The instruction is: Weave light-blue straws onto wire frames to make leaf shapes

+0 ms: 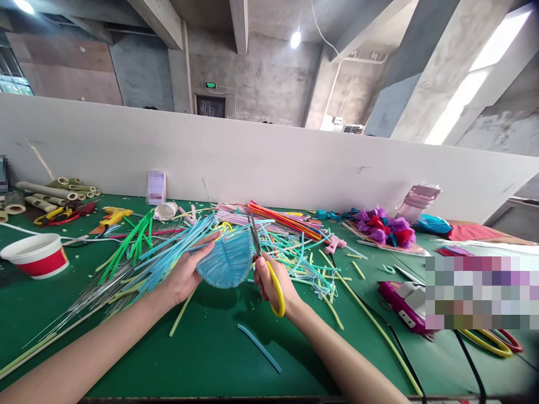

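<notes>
My left hand (185,275) grips a light blue woven piece (229,259) shaped like a shallow dome, with long blue straws fanning out to the left. My right hand (273,283) is closed on yellow-handled scissors (269,275). The scissor blades point up and lie against the right edge of the blue piece. Both hands hover just above the green table (219,348).
Loose coloured straws (290,230) cover the table's middle, and green ones (130,238) lie to the left. A red-and-white paper bowl (36,255) stands at left, with a yellow glue gun (113,214) behind it. Fabric flowers (383,227) and a pink bottle (416,202) sit at right, a white partition behind.
</notes>
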The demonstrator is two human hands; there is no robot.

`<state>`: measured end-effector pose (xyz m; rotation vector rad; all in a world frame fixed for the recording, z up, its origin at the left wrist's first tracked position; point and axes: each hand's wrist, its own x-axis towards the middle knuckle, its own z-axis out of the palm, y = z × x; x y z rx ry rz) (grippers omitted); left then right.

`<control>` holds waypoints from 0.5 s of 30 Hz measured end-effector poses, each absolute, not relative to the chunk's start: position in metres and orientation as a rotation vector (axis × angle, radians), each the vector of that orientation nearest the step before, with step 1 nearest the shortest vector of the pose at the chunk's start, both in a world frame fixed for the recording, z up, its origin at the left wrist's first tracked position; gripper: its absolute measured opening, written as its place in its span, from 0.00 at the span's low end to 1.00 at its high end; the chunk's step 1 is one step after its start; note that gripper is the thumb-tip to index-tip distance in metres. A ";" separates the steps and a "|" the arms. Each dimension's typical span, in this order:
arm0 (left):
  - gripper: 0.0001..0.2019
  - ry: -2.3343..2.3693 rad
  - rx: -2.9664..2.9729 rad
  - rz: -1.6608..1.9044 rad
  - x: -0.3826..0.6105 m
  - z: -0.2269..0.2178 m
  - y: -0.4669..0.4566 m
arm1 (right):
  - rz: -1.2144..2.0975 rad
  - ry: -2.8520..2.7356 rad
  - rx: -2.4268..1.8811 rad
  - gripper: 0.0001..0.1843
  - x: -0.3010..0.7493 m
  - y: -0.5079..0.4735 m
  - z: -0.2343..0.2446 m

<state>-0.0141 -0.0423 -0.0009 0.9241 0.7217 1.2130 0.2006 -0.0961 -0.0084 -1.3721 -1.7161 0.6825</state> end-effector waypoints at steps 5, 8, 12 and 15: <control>0.25 0.693 0.975 1.157 -0.013 -0.003 -0.047 | 0.650 -1.674 -1.379 0.32 0.200 -0.096 -0.010; 0.27 0.672 0.981 1.125 -0.014 -0.004 -0.047 | 0.646 -1.634 -1.416 0.31 0.198 -0.095 -0.011; 0.29 0.669 0.975 1.119 -0.015 -0.004 -0.048 | 0.637 -1.625 -1.440 0.30 0.198 -0.094 -0.011; 0.29 0.668 0.985 1.116 -0.015 -0.003 -0.048 | 0.601 -1.650 -1.444 0.29 0.198 -0.094 -0.009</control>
